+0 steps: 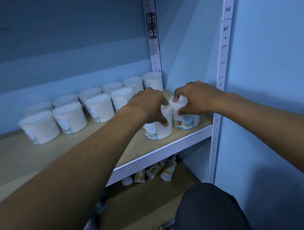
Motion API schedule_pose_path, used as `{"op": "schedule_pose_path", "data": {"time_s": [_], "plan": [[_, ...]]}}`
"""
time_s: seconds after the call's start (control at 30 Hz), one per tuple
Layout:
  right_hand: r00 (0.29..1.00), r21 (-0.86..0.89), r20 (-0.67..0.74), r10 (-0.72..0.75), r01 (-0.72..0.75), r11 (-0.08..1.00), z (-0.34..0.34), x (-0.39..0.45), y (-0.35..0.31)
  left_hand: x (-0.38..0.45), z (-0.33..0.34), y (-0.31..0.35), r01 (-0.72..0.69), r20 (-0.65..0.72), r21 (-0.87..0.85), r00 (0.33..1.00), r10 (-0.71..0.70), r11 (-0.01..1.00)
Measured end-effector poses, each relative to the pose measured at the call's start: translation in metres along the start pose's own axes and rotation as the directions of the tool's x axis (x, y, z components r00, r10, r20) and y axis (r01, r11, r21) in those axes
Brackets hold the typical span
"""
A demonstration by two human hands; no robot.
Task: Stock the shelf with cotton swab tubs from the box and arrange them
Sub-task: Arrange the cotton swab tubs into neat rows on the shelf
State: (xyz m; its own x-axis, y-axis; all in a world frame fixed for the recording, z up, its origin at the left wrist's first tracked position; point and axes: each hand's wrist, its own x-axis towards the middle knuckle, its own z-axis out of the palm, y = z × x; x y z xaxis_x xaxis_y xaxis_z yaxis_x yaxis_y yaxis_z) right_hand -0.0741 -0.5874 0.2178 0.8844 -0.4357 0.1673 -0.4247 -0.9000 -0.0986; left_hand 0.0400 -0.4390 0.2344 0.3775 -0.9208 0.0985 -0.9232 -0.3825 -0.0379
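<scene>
My left hand grips one tub and my right hand grips another tub, side by side near the shelf's front right corner. More tubs, full of cotton swabs, stand in rows at the back. The front left is bare board.

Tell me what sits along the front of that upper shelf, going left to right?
Three tubs in the front row → →, then the tub under the left hand, then the tub under the right hand, then the shelf post.
</scene>
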Motion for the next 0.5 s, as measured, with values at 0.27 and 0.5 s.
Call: {"op": "schedule_pose_path", "data": {"time_s": [0.27,0.5], "plan": [[0.994,0.026,0.098,-0.040,0.038,0.999,-0.008,0.000,0.005,0.000,-0.001,0.005,-0.003,0.006,0.026,1.000,0.003,1.000],[0.990,0.001,0.137,-0.027,0.027,1.000,-0.029,0.006,0.001,0.008,-0.021,0.001,-0.008,0.157,0.050,0.988,0.000,0.999]]}}
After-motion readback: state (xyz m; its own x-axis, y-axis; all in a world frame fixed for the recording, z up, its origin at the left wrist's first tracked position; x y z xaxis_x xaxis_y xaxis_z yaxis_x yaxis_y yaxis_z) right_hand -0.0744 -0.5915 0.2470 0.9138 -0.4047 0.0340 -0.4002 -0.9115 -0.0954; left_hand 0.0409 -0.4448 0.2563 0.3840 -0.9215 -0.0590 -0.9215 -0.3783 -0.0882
